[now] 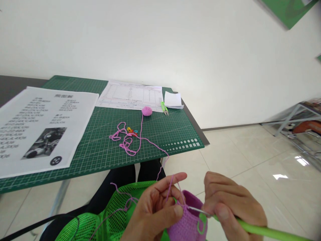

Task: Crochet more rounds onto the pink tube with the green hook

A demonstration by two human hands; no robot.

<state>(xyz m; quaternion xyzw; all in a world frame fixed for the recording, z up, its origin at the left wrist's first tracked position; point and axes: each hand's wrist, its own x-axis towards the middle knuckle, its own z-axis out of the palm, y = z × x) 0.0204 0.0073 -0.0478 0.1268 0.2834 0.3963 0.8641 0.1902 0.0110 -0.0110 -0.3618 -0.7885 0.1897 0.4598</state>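
Observation:
My left hand (pixel 160 211) pinches the rim of a purple crocheted piece (pixel 185 222), with its index finger stretched out and pink yarn looped over it. In my right hand (pixel 232 204) is a crochet hook (pixel 250 227) with a green handle. The hook's metal tip meets the rim of the piece close to my left thumb. A green stitch marker (pixel 202 223) hangs on the piece just below the hook. From my left hand the yarn runs up over the table edge to a small pink yarn ball (pixel 146 111) on the green cutting mat (pixel 100 134).
On the mat lie a printed pattern sheet (pixel 50 124), a form (pixel 132 95), a stack of white paper (pixel 173 99), green thread snips (pixel 165 108), loose yarn and several coloured stitch markers (pixel 132 132). A green mesh bag (pixel 85 227) rests on my lap. A metal rack (pixel 298 124) stands right.

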